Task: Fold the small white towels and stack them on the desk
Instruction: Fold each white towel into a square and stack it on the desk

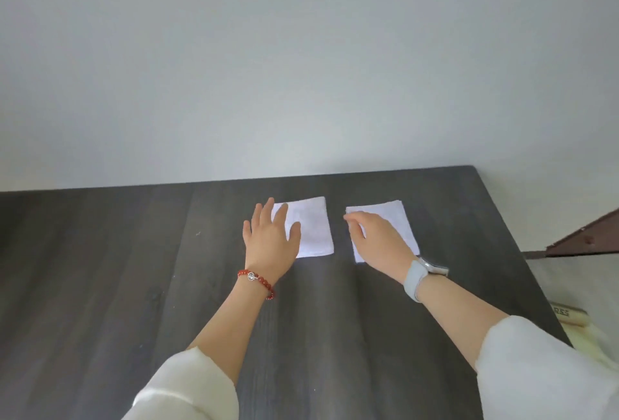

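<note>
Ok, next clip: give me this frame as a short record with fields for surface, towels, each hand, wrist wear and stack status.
surface: dark wood-grain desk against a pale wall
towels: two small white towels, left towel and right towel, flat, side by side, apart
left hand: fingers spread, over the left towel's left edge
right hand: fingers curled at the right towel's left edge
wrist wear: red bead bracelet left, grey watch right
stack status: not yet stacked
</note>
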Action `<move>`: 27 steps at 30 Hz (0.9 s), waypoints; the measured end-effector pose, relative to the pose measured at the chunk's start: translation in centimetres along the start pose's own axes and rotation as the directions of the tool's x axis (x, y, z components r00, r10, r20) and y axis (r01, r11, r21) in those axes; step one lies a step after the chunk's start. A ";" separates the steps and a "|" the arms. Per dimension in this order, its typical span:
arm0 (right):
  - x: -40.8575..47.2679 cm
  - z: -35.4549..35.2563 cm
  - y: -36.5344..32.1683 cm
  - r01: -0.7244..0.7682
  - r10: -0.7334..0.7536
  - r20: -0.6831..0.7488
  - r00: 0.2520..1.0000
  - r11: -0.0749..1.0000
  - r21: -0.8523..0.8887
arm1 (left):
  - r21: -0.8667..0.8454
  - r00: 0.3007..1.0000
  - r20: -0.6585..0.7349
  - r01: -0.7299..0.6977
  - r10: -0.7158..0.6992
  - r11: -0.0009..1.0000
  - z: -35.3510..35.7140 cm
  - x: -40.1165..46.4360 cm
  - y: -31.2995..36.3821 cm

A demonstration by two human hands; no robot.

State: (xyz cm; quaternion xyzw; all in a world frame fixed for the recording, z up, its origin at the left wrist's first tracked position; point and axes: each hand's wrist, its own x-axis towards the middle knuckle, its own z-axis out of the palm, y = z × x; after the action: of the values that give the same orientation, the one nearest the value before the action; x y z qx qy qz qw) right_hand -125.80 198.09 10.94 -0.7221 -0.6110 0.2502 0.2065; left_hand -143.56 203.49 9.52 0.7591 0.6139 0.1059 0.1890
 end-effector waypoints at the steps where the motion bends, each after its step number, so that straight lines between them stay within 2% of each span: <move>1: -1.7 -1.5 0.3 -0.015 0.015 -0.014 1.000 0.999 0.031 | -0.080 0.999 -0.041 -0.026 0.023 0.996 -0.6 -1.3 1.7; 4: -8.0 -6.4 2.2 -0.047 0.060 -0.100 0.993 0.991 0.129 | -0.255 0.988 -0.105 -0.137 0.114 0.957 -1.4 -6.0 8.0; 8: -19.4 -13.0 6.9 -0.122 0.171 -0.268 0.948 0.974 0.191 | -0.340 0.943 -0.113 -0.333 0.313 0.880 -0.1 -14.5 18.0; 11: -30.8 -17.4 11.8 -0.205 0.276 -0.389 0.879 0.955 0.214 | -0.370 0.874 -0.099 -0.476 0.475 0.798 2.8 -22.7 26.1; 14: -44.5 -20.9 16.5 -0.321 0.410 -0.475 0.778 0.911 0.261 | -0.424 0.793 -0.005 -0.554 0.610 0.717 6.5 -32.1 34.4; 16: -54.2 -22.8 19.7 -0.416 0.506 -0.535 0.676 0.862 0.289 | -0.466 0.705 0.064 -0.605 0.706 0.646 9.4 -38.8 39.8; 19: -67.6 -24.5 23.9 -0.529 0.644 -0.582 0.497 0.756 0.385 | -0.552 0.538 0.152 -0.649 0.829 0.523 13.3 -48.7 47.3; 21: -75.6 -24.8 26.3 -0.578 0.733 -0.587 0.343 0.657 0.483 | -0.588 0.413 0.181 -0.682 0.892 0.435 15.7 -55.0 51.6; 25: -88.7 -24.9 29.8 -0.591 0.819 -0.572 0.041 0.482 0.647 | -0.623 0.116 0.242 -0.743 0.963 0.246 19.9 -65.7 58.9; 27: -93.8 -24.6 31.4 -0.577 0.835 -0.545 -0.078 0.407 0.708 | -0.643 0.002 0.263 -0.745 0.965 0.177 22.2 -70.2 62.3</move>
State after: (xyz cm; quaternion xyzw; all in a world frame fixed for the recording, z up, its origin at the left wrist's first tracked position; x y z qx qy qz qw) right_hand -98.25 100.56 21.63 -0.9062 0.1115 -0.0138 0.4076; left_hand -94.96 120.91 20.45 0.9088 -0.1294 0.0340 0.3951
